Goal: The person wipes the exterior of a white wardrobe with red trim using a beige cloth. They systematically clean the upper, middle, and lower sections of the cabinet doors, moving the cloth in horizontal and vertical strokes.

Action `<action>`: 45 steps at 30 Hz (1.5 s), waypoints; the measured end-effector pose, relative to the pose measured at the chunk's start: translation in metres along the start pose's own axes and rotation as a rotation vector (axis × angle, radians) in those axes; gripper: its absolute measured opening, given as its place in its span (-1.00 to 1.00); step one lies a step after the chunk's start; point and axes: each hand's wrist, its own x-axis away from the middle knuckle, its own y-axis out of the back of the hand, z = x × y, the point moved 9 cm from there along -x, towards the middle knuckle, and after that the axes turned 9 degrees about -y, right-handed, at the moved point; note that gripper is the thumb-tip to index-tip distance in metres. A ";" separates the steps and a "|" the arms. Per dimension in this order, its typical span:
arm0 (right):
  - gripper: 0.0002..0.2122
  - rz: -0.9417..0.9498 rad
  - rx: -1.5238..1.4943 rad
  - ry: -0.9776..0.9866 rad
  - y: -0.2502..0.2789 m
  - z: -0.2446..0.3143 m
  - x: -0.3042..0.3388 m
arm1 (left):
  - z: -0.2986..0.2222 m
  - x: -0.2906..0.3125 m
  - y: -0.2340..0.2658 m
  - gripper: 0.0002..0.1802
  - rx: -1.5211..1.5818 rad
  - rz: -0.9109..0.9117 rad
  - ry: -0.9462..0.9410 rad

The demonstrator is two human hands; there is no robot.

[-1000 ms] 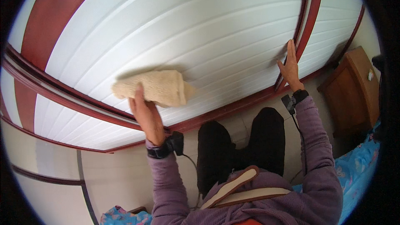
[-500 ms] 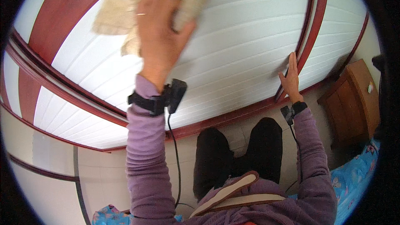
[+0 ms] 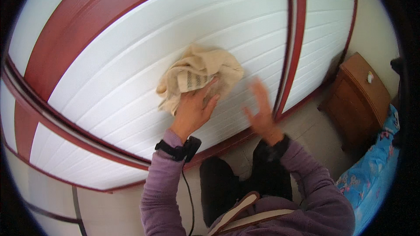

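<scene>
A beige towel with a dark striped band is bunched against the white ribbed door panel. My left hand has hold of it from below. Some of its fingers are hidden in the folds, with the thumb showing along the towel's lower edge. Just right of the towel, my right hand is raised before the panel, smeared by motion. Its fingers are spread and hold nothing.
Dark red frame strips border the panel. A brown wooden cabinet stands at the right, with a small white thing on top. Blue flowered fabric lies at the lower right. My knees are below the panel.
My left hand has brought the towel down and to the right, toward the panel's middle. My right hand has left the red frame edge and moved left toward the towel.
</scene>
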 end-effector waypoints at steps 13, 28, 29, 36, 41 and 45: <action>-0.04 -0.106 0.003 -0.040 -0.080 0.096 -0.030 | 0.011 0.041 0.198 -0.50 -0.580 -0.677 -0.001; -0.28 -0.483 0.382 0.431 0.111 0.057 -0.236 | 0.077 0.048 0.190 -0.37 -1.102 -0.466 0.048; -0.28 -0.483 0.444 0.373 0.116 0.045 -0.238 | 0.077 0.047 0.190 -0.37 -1.099 -0.467 0.053; -0.20 -0.304 0.239 0.178 0.074 -0.012 -0.167 | 0.084 0.055 0.193 -0.39 -1.050 -0.522 0.108; -0.11 -0.207 0.170 -0.001 0.021 -0.037 -0.099 | 0.085 0.057 0.185 -0.40 -0.995 -0.498 -0.002; 0.01 -0.247 -0.001 0.013 -0.012 -0.020 -0.067 | 0.085 0.055 0.173 -0.43 -1.053 -0.400 -0.053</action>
